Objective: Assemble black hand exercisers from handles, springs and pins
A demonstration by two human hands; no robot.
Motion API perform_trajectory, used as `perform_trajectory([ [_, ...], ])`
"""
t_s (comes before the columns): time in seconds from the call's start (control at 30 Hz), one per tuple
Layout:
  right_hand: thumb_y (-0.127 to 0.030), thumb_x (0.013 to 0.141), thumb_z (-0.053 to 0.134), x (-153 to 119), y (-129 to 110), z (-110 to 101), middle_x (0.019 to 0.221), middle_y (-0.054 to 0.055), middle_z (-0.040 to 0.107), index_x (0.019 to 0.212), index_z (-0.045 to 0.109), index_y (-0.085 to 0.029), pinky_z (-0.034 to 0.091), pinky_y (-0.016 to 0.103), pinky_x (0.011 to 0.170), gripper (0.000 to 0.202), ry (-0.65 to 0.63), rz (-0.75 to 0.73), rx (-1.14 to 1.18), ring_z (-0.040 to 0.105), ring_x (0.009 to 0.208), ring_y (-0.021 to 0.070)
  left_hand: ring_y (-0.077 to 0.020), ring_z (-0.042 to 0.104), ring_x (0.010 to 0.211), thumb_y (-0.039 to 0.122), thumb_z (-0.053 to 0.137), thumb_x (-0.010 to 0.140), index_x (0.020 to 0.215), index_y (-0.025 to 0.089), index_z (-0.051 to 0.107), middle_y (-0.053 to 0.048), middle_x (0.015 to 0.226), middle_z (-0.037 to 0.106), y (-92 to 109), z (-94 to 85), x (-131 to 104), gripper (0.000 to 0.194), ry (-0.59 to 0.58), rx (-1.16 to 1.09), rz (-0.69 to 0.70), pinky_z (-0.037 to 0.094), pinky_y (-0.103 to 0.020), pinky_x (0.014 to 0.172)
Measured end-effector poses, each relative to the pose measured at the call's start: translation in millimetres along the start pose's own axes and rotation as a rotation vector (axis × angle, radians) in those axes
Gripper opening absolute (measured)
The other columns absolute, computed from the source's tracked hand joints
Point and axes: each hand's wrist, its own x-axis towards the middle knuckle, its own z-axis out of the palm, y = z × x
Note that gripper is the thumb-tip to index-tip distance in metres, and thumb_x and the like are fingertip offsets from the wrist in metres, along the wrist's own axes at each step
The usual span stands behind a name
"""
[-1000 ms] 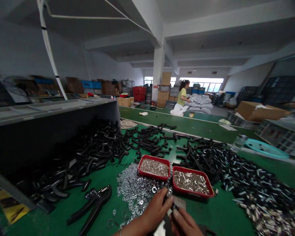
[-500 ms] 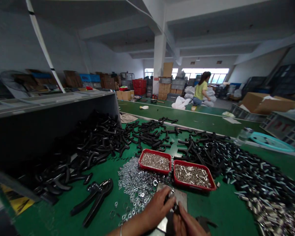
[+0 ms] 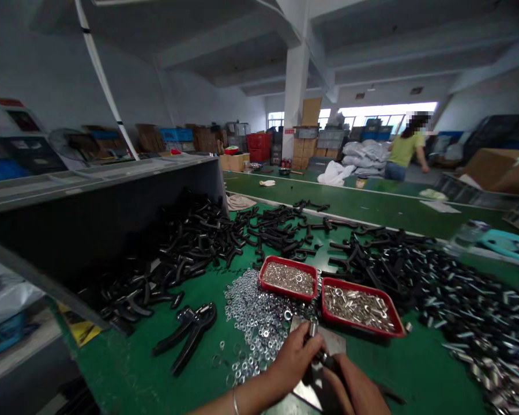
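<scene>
Left hand (image 3: 294, 356) and right hand (image 3: 358, 387) meet at a black part (image 3: 318, 380)

The left red tray (image 3: 285, 293) holds a mass of tiny silver bits (image 3: 281, 275), with one larger ring (image 3: 299, 278) on top. Just beside it, the right red tray (image 3: 363, 327) is filled with short metal pins (image 3: 357, 308), another ring (image 3: 338, 293) lying near its left end. On the left, a grey open-fronted bin (image 3: 224, 193) contains a heap of black handles (image 3: 190, 242) that spreads out onto the green table (image 3: 419, 369).

The black part is between the two hands, nearer than the trays and over a metal plate (image 3: 337, 344); whether it touches the plate cannot be told. The left thumb and fingers pinch a small silver cylinder (image 3: 313, 327) at the part's far end. The right hand is curled around the part, its fingertips partly hidden. Loose nuts (image 3: 251, 328) lie left of the hands, and a joined pair of handles (image 3: 193, 334) farther left.
</scene>
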Motion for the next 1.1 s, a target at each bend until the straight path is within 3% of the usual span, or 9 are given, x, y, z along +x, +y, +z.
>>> perform_trajectory([
  [0.13, -0.075, 0.09, 0.034, -10, -16, 9, 0.048, 0.0, 0.051, 0.076, 0.06, -0.021, 0.043, 0.028, 0.041, 0.061, -0.183, 0.221, 0.213, 0.048, 0.039, 0.0154, -0.0197, 0.054, 0.1, 0.036, 0.045, 0.098, 0.098, 0.019, 0.057, -0.007, 0.101, 0.059, 4, 1.0, -6, 0.021, -0.046, 0.078, 0.216, 0.043, -0.034, 0.095],
  [0.2, -0.069, 0.09, 0.044, -12, -21, 12, 0.061, 0.002, 0.06, 0.086, 0.062, -0.019, 0.05, 0.028, 0.051, 0.053, -0.089, 0.128, 0.187, 0.056, 0.049, 0.0155, -0.0203, 0.054, 0.101, 0.035, 0.046, 0.097, 0.1, 0.019, 0.056, -0.007, 0.103, 0.059, 4, 2.3, -8, 0.019, -0.046, 0.07, 0.192, 0.043, -0.035, 0.096],
  [0.3, -0.057, 0.083, 0.066, -13, -22, 16, 0.086, 0.003, 0.066, 0.1, 0.059, -0.021, 0.053, 0.029, 0.067, 0.04, 0.125, -0.05, 0.133, 0.062, 0.07, 0.0157, -0.0185, 0.057, 0.091, 0.036, 0.037, 0.101, 0.1, 0.02, 0.054, -0.005, 0.095, 0.059, 0, 5.2, -11, 0.024, 0.055, -0.043, -0.036, 0.047, -0.032, 0.086],
  [0.47, -0.057, 0.095, 0.046, -15, -14, 21, 0.068, -0.003, 0.055, 0.088, 0.049, -0.021, 0.045, 0.024, 0.042, 0.037, -0.154, 0.167, 0.529, 0.049, 0.044, 0.01, -0.0202, 0.055, 0.1, 0.032, 0.046, 0.097, 0.095, 0.02, 0.055, -0.007, 0.103, 0.058, -1, 6.1, -15, 0.015, -0.007, 0.138, 0.161, 0.045, -0.035, 0.095],
  [0.63, -0.047, 0.086, 0.067, -17, -13, 20, 0.08, -0.002, 0.062, 0.103, 0.052, -0.022, 0.05, 0.023, 0.055, 0.034, 0.113, 0.014, 0.381, 0.059, 0.056, 0.0101, -0.019, 0.057, 0.094, 0.035, 0.034, 0.101, 0.102, 0.02, 0.052, -0.005, 0.097, 0.058, 4, 12.4, -12, 0.023, 0.076, 0.098, -0.017, 0.047, -0.033, 0.088],
  [0.73, -0.052, 0.091, 0.056, -18, -10, 22, 0.072, -0.004, 0.061, 0.099, 0.049, -0.022, 0.041, 0.021, 0.042, 0.032, 0.016, 0.108, 0.503, 0.05, 0.042, 0.0085, -0.02, 0.055, 0.096, 0.032, 0.037, 0.099, 0.101, 0.019, 0.052, -0.006, 0.102, 0.056, 5, 11.8, -3, 0.02, -0.046, 0.251, 0.081, 0.045, -0.034, 0.09],
  [0.83, -0.048, 0.093, 0.052, -21, -5, 16, 0.076, -0.001, 0.063, 0.104, 0.054, -0.019, 0.046, 0.025, 0.049, 0.031, 0.031, 0.132, 0.268, 0.055, 0.051, 0.0119, -0.0216, 0.055, 0.095, 0.025, 0.044, 0.095, 0.096, 0.018, 0.056, -0.007, 0.1, 0.057, 4, 8.6, 16, 0.013, -0.344, 0.497, 0.182, 0.045, -0.035, 0.088],
  [0.93, -0.037, 0.093, 0.054, -33, 0, -3, 0.093, 0.006, 0.067, 0.116, 0.058, -0.018, 0.053, 0.036, 0.078, 0.03, 0.198, 0.004, -0.175, 0.065, 0.083, 0.0207, -0.0254, 0.054, 0.097, 0.023, 0.053, 0.092, 0.089, 0.017, 0.06, -0.009, 0.096, 0.059, 5, 7.9, 35, 0.01, -0.522, 0.772, 0.241, 0.042, -0.038, 0.091],
  [1.1, -0.032, 0.099, 0.047, -90, 19, -43, 0.115, 0.012, 0.063, 0.117, 0.061, -0.022, 0.046, 0.046, 0.098, 0.025, 0.29, -0.113, -0.515, 0.058, 0.108, 0.0261, -0.0259, 0.052, 0.096, 0.033, 0.055, 0.095, 0.094, 0.017, 0.063, -0.009, 0.097, 0.062, 22, 8.6, 72, 0.018, -0.334, 0.909, 0.337, 0.04, -0.04, 0.089],
])
